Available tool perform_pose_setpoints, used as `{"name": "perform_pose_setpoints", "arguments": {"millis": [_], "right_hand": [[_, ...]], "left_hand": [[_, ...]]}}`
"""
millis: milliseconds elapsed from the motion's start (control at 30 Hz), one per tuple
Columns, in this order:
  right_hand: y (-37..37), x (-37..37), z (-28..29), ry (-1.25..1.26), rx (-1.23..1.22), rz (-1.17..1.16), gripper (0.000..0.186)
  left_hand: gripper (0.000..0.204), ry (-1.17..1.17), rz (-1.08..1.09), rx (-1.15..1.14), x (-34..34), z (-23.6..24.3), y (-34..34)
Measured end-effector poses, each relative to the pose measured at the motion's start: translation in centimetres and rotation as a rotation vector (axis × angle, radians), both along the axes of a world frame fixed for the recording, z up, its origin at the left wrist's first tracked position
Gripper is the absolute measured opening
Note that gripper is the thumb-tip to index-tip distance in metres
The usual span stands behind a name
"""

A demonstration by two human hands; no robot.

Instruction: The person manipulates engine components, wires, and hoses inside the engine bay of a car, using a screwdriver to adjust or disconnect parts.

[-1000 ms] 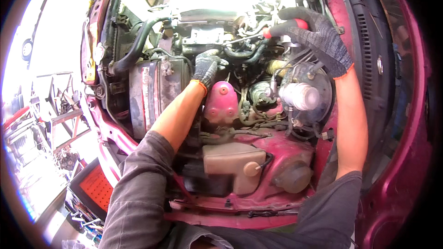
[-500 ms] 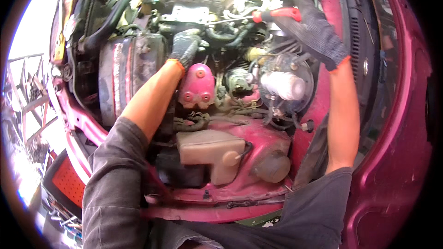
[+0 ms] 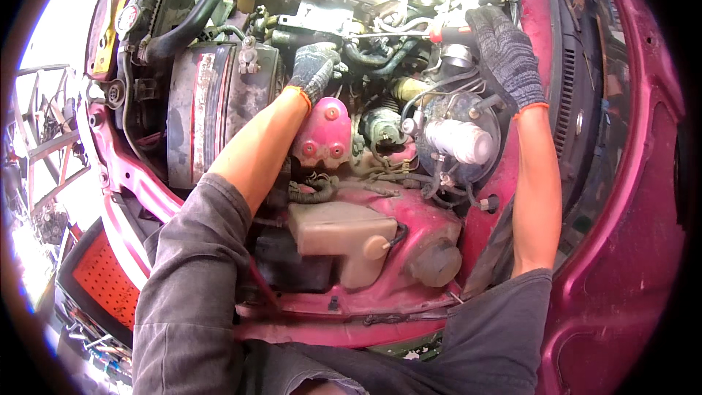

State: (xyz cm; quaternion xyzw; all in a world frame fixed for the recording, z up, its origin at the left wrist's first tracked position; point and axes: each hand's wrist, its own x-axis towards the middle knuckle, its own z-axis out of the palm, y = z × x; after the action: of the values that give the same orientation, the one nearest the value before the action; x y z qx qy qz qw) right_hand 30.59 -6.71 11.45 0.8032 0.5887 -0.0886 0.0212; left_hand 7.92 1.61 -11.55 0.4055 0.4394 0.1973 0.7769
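Observation:
My right hand (image 3: 504, 55), in a dark grey knit glove with an orange cuff, is closed round the handle of a screwdriver (image 3: 436, 34) with red and black on its grip. The long thin shaft points left, across the engine's top, its tip by a bright metal bracket (image 3: 316, 18). My left hand (image 3: 314, 69), gloved the same way, reaches in below that bracket with fingers bent and closed. Whatever its fingertips hold is hidden. Just below the left wrist is a pink bolted cover (image 3: 322, 132). Dark hoses (image 3: 380, 58) run between the hands.
A large round air cleaner housing (image 3: 219, 113) stands left of my left forearm. Nearer are a beige plastic reservoir (image 3: 340, 238) and a brake booster (image 3: 468, 132) with a white reservoir. The pink fender (image 3: 621, 249) curves along the right. An orange perforated panel (image 3: 106, 278) lies outside, lower left.
The whole view has shifted slightly. My right hand has turned and moved over the screwdriver's handle, covering more of it. The left hand stays by the same engine parts.

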Motion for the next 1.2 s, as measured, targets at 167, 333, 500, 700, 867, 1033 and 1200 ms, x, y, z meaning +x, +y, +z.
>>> {"name": "perform_pose_setpoints", "arguments": {"millis": [167,333,500,700,867,1033,1200], "right_hand": [[-1.4,-1.1,0.8,0.194,0.134,0.062,0.037],[-0.6,-2.3,1.4,0.211,0.122,0.001,0.036],[0.5,-1.2,0.5,0.045,0.005,0.110,0.038],[-1.1,-1.9,4.0,0.159,0.100,0.179,0.028],[0.4,-3.2,-0.1,0.217,0.244,0.008,0.024],[-0.1,-4.9,3.1,0.178,0.200,0.219,0.022],[-1.0,-4.9,3.4,0.276,0.251,0.169,0.023]], "left_hand": [[0.014,0.012,-0.007,0.001,-0.1,0.5,0.2],[0.013,-0.082,0.090,-0.045,0.3,0.0,-0.2],[0.019,-0.029,0.052,-0.077,0.5,-2.0,0.4],[0.013,-0.364,0.140,-0.238,3.1,-3.6,-0.3],[0.008,-0.060,0.082,-0.133,-0.2,-6.4,-0.2],[0.013,-0.088,0.141,-0.338,1.2,-3.9,-0.4],[0.027,0.069,0.222,-0.350,3.1,-2.4,-0.6]]}}
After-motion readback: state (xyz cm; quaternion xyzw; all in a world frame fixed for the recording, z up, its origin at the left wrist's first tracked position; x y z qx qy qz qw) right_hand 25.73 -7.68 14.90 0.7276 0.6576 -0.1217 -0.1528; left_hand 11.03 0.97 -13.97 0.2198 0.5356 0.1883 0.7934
